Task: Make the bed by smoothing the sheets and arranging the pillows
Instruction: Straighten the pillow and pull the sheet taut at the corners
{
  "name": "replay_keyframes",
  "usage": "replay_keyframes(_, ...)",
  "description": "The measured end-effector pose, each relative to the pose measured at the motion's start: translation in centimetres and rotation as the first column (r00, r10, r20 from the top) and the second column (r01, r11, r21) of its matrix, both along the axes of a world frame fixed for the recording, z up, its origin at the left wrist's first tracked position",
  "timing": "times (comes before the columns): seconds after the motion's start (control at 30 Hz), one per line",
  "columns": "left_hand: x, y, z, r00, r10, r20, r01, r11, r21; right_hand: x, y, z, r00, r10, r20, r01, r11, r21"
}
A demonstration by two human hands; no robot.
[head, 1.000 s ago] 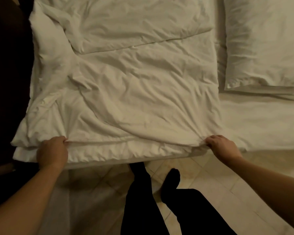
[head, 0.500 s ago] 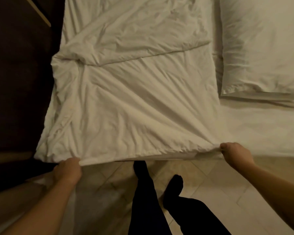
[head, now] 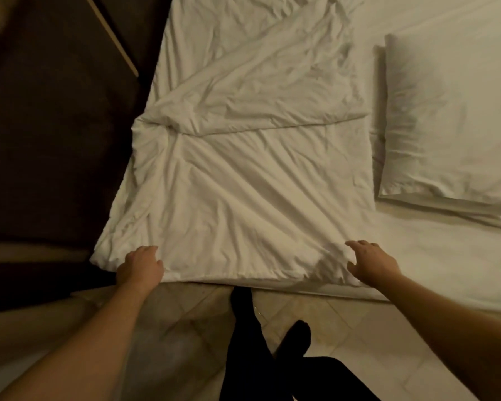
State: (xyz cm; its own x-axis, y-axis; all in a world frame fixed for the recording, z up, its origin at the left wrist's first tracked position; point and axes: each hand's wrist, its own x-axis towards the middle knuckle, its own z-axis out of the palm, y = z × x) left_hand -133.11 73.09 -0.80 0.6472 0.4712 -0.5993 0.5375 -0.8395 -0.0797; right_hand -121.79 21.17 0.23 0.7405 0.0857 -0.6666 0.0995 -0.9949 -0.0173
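Progress, as I judge it: partway. The duvet (head: pixel 243 183) lies flat on the bed, its near edge running roughly along the bed edge. Creases fan across it, and a folded-over layer still crosses its far half, so smoothing is not finished. The pillow (head: pixel 446 125) lies just right of the duvet, close to its right edge. I cannot tell whether it is in its final place. The bare sheet (head: pixel 446 264) right of the duvet looks largely smooth.

Hands:
- My left hand (head: pixel 141 266) sits on the duvet's near left corner, fingers curled into the fabric, gripping it.
- My right hand (head: pixel 370 263) rests at the duvet's near right corner, fingers spread and relaxed, holding nothing.

Edges and room: dark furniture (head: pixel 55 140) stands close against the duvet's left edge, so little room there. The tiled floor (head: pixel 330 319) on the duvet's near side offers standing room. The widest free surface is right of the duvet.
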Motion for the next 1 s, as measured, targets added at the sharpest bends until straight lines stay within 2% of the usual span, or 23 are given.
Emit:
replay_keyframes(0.3, 0.6, 4.2, 0.9, 0.98, 0.175, 0.094, -0.17, 0.984, -0.058, 3.5, 7.0, -0.4, 0.996, 0.077, 0.034, -0.081, 0.987, 0.141)
replay_keyframes(0.43, 2.0, 7.5, -1.6, 0.974, 0.208, 0.092, -0.203, 0.977, -0.058, 5.5, 13.6, -2.6, 0.997, 0.067, 0.022, -0.07, 0.978, 0.194)
replay_keyframes(0.6, 4.7, 10.9, -4.9, 0.959, 0.268, 0.093, -0.264, 0.963, -0.054, 10.1, 25.4, -5.2, 1.0, -0.006, -0.023, 0.014, 0.939, 0.343)
replay_keyframes(0.73, 4.9, 12.7, -7.0, 0.957, 0.269, 0.108, -0.273, 0.962, 0.024, 14.1, 36.1, -6.4, 0.969, -0.219, -0.112, 0.245, 0.812, 0.53)
replay_keyframes(0.83, 4.0, 14.1, -8.1, 0.934, 0.31, 0.179, -0.313, 0.95, -0.016, 17.5, 44.0, -6.6, 0.91, -0.328, -0.253, 0.412, 0.666, 0.622)
replay_keyframes(0.9, 3.3, 14.8, -9.2, 0.932, 0.31, 0.19, -0.313, 0.95, -0.015, 19.4, 48.8, -6.7, 0.842, -0.382, -0.382, 0.538, 0.534, 0.652)
replay_keyframes(1.0, 3.5, 15.0, -9.5, 0.919, 0.323, 0.227, -0.333, 0.943, 0.003, 21.8, 54.7, -7.1, 0.744, -0.435, -0.508, 0.666, 0.409, 0.624)
